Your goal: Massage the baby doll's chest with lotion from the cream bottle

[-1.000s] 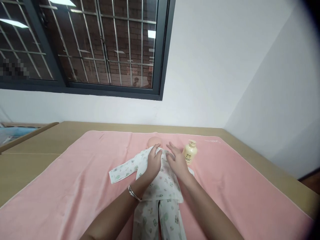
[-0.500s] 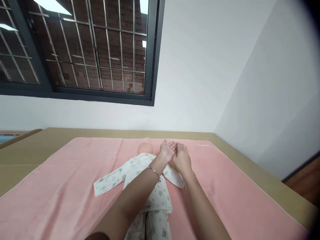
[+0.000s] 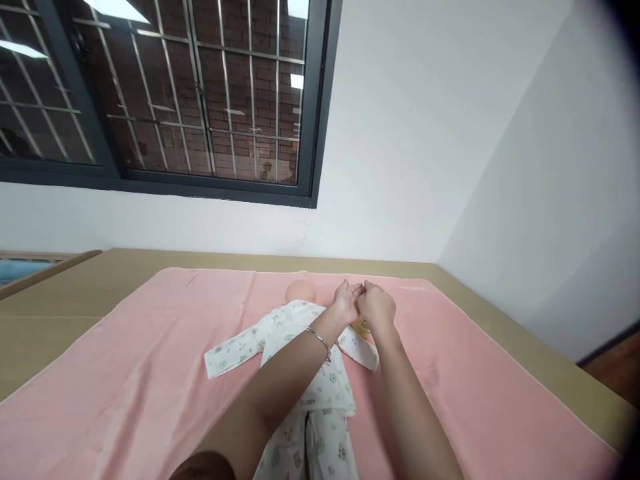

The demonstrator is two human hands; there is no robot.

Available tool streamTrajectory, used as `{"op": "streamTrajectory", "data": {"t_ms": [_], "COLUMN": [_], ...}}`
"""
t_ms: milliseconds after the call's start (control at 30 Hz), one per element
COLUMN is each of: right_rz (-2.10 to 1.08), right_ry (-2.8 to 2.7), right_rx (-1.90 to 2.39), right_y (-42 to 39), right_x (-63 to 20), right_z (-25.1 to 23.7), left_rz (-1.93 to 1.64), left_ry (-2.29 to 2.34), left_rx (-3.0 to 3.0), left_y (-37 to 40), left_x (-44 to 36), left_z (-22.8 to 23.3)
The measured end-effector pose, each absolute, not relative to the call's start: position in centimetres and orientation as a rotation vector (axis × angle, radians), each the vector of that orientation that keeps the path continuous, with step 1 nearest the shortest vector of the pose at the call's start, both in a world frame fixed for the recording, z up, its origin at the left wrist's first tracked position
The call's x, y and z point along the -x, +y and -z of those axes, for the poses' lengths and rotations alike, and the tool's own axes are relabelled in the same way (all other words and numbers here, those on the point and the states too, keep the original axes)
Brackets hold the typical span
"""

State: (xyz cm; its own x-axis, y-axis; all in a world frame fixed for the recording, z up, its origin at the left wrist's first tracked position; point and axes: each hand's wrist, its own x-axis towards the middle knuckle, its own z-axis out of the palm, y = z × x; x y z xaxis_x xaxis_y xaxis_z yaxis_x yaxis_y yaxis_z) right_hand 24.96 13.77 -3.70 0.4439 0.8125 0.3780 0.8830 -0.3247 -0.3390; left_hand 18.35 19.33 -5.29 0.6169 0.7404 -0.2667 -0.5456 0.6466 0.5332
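Observation:
A baby doll (image 3: 301,291) lies on its back in a white outfit: a printed long-sleeved top (image 3: 285,327) and matching trousers (image 3: 333,443). Above its right-side sleeve (image 3: 357,350) I hold both hands together. My left hand (image 3: 347,300) is palm up with fingers stretched out, a bracelet (image 3: 320,341) on its wrist. Against its fingertips is my right hand (image 3: 377,305), back upward, its fingers curled in; whatever they hold, if anything, is hidden. Partly covered by the hands is a yellow round thing (image 3: 361,327) near the sleeve.
A pink sheet (image 3: 160,347) with some wrinkles covers most of the wooden table (image 3: 75,293). Behind it rise a white wall (image 3: 390,167) and a barred window (image 3: 210,100) with a dark frame. Some blue material (image 3: 23,270) shows at the far left.
My right hand's fingers have curled in, where they lay straighter beside the left hand's fingers. The view has shifted slightly, so everything sits further right.

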Motion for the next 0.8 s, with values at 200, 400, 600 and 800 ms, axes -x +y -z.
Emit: {"op": "streamTrajectory", "data": {"t_ms": [200,400,600,800], "right_rz": [0.189,0.179,0.206,0.262], "right_ry": [-1.4,-1.412,-1.454,-1.455], "right_rx": [2.248,2.288,2.268,2.278], "right_y": [13.8,13.8,13.2,13.1], "right_x": [-24.3,-23.8,-23.3,-22.5], "right_z": [3.9,4.3,5.2,5.9], "left_rz": [-0.715,-0.602,-0.575,-0.676], "left_ry": [0.473,0.429,0.42,0.445], "left_rx": [-0.378,-0.313,-0.282,-0.272], "left_y": [17.7,14.4,11.3,10.3], "left_x": [-16.1,-9.4,-2.9,-0.1], "left_z": [4.8,5.0,3.8,1.8]}}
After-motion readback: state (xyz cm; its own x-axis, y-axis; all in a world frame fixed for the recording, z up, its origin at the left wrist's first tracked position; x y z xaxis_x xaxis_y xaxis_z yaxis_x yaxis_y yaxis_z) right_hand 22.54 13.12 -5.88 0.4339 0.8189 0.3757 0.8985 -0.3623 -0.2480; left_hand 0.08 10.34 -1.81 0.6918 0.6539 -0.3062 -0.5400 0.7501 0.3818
